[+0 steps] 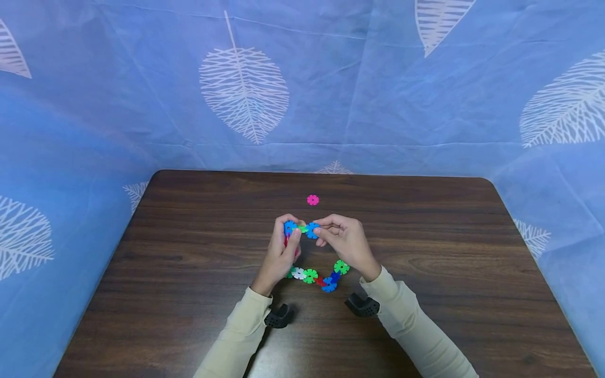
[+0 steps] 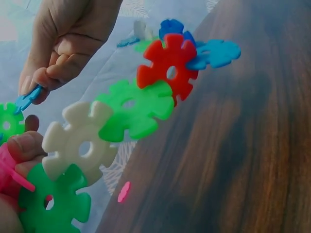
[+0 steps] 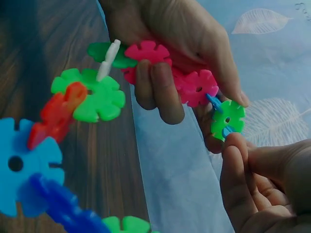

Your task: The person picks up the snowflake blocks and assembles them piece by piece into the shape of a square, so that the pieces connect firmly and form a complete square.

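Observation:
My left hand [image 1: 282, 253] grips a chain of slotted plastic snowflake discs, two fingers curled round its pink discs [image 3: 199, 88]. Its thumb lies by a light green disc [image 3: 228, 120] near the chain's end. Between thumb and fingertips, my right hand [image 1: 348, 242] pinches a blue snowflake disc [image 1: 312, 230] that meets that green one; the fingers partly hide the joint. The rest of the chain hangs from the left hand in a curve, through a white disc [image 2: 77, 141], a green disc [image 2: 141, 112], a red disc [image 2: 163, 63] and a light blue disc [image 3: 24, 167].
One loose pink snowflake disc [image 1: 313, 200] lies on the dark wooden table [image 1: 189, 294] beyond the hands. Black wrist camera mounts [image 1: 280, 316] sit at both wrists. Blue cloth [image 1: 331, 94] with white leaf prints surrounds the table's back and sides.

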A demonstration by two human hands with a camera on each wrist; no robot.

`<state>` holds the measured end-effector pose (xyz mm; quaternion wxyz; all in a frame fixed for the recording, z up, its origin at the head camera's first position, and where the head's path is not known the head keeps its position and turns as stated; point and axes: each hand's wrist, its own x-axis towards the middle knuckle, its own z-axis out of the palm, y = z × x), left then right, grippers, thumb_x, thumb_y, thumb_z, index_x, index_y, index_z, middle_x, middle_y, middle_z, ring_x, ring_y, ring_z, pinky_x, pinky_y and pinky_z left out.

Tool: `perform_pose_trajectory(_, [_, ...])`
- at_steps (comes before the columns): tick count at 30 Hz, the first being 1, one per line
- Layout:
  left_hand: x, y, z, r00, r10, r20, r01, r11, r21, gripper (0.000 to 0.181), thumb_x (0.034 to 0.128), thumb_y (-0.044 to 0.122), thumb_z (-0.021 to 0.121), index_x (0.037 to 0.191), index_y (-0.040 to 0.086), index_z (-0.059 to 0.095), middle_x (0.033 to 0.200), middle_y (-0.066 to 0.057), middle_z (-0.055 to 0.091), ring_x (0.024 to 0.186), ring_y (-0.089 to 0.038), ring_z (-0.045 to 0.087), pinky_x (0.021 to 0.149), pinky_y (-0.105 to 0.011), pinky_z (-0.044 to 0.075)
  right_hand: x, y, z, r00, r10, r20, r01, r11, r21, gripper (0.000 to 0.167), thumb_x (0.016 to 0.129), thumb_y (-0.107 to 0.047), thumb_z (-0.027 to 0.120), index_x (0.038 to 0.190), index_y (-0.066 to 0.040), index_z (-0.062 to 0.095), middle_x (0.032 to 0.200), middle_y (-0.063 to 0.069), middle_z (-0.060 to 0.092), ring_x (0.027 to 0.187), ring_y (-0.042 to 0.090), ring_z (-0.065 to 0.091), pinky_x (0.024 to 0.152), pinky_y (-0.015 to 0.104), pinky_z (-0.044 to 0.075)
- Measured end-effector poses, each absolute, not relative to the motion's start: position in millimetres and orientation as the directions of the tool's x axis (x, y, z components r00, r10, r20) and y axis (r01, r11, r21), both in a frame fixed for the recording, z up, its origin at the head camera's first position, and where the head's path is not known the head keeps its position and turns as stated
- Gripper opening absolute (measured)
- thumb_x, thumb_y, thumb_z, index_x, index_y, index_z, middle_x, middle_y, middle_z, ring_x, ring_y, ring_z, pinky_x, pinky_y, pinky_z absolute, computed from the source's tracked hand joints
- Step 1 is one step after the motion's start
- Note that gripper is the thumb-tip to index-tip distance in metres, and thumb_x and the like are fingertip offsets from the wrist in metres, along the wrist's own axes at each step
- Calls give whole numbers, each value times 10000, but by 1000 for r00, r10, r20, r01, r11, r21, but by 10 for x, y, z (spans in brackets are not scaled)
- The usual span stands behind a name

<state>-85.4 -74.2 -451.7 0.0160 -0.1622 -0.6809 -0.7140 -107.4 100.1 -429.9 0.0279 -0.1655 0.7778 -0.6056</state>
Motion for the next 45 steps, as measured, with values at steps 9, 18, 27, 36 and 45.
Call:
perform_pose_trajectory(9, [-840,-773,-4436,-952,177,251,246,-51,968,234,995,2,397,1191,-101,323,1021,-258,506,469,-32,378,427,-155,347,-1128,933,-4344,-935,-316,160,-222,169,-960,203,903,-100,631,1045,41,667,861,222,697,629,153,674,643,298,584])
perform_pose_trajectory(18, [-874,-852,-4484,-962,131,238,226,-98,969,253,988,-7,410,1204,-112,328,1028,-266,490,419,-123,367,394,-188,355,-1337,1050,-4190,-930,-342,134,-251,326,-912,263,933,-187,603,1115,-6,661,904,195,711,672,287,683,631,323,586])
perform_pose_trajectory(27, [-861,-913,-4516,-972,109,209,196,-120,973,271,992,-2,405,1219,-115,310,1108,-278,481,409,-123,377,397,-168,350,-1857,1414,-4337,-958,-287,27,-186,544,-818,260,944,-230,590,1093,-31,668,915,205,695,723,320,668,683,436,572])
perform_pose_trajectory(36, [-849,-928,-4511,-975,114,191,177,-122,977,258,990,5,422,1211,-86,326,1100,-254,490,407,-130,391,397,-157,355,-2290,1432,-4750,-944,-319,-85,-178,708,-684,249,909,-202,639,1085,-28,665,911,101,675,771,199,613,752,365,513])
perform_pose_trajectory(45, [-877,-930,-4530,-981,95,166,147,-185,972,262,991,-13,398,1216,-110,304,1063,-71,486,389,-169,359,384,-155,317,-2560,1134,-4965,-930,-366,-38,-265,737,-622,304,864,-229,700,1099,-39,661,947,86,614,788,191,537,736,329,469])
